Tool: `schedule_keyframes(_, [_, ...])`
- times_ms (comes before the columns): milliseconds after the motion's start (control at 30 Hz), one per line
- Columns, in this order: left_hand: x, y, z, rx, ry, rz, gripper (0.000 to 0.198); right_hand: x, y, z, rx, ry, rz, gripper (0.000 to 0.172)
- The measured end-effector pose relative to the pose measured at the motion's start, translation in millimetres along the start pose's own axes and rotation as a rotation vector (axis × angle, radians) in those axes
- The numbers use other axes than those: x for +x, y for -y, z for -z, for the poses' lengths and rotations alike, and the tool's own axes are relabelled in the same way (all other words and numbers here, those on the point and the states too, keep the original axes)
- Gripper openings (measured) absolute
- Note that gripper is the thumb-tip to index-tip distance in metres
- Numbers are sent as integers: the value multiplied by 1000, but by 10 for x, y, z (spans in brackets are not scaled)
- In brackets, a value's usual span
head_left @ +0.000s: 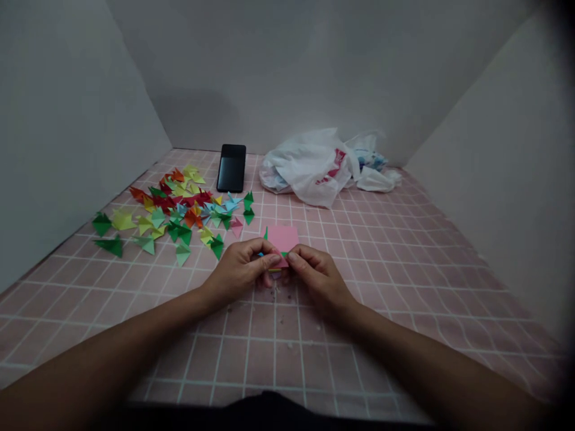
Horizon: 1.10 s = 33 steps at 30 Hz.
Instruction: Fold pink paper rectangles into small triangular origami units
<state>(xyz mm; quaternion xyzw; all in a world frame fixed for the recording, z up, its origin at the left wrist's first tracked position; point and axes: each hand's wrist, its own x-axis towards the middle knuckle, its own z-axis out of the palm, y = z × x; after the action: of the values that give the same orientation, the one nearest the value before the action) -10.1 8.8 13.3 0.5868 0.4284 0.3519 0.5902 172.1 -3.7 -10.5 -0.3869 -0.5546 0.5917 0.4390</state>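
Observation:
Between the fingertips of both hands is a small piece of pink paper (282, 261), partly covered by the fingers. My left hand (245, 266) pinches its left side, thumb on top. From the right, my right hand (320, 276) grips the other side between thumb and forefinger. Just behind and under it lies a stack of square coloured paper (283, 236), pink on top, with green, yellow and blue edges showing. To the left, several folded paper pieces (179, 230) with pointed wings lie scattered in green, yellow, red, orange and light blue.
A black phone (231, 169) lies at the back. Right of it are a crumpled white plastic bag (309, 164) and a smaller bag (377, 170). Pale walls (287, 72) enclose the pink checked tablecloth (404, 287) at the back and both sides. Small crumbs dot the cloth near the hands.

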Motion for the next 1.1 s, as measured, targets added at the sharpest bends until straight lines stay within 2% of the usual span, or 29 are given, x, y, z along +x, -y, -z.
schedule_keyframes(267, [46, 29, 43, -74, 45, -34, 20, 30, 3, 37, 22, 49, -11, 31])
schedule_keyframes(900, [53, 39, 72, -149, 98, 19, 24, 28, 19, 42, 79, 99, -22, 34])
schedule_keyframes(1000, [52, 43, 75, -117, 88, 10, 23, 34, 41, 49, 30, 107, -16, 34])
schedule_keyframes(1100, [55, 40, 81, -45, 76, 0, 21, 43, 73, 62, -119, 83, 24, 31])
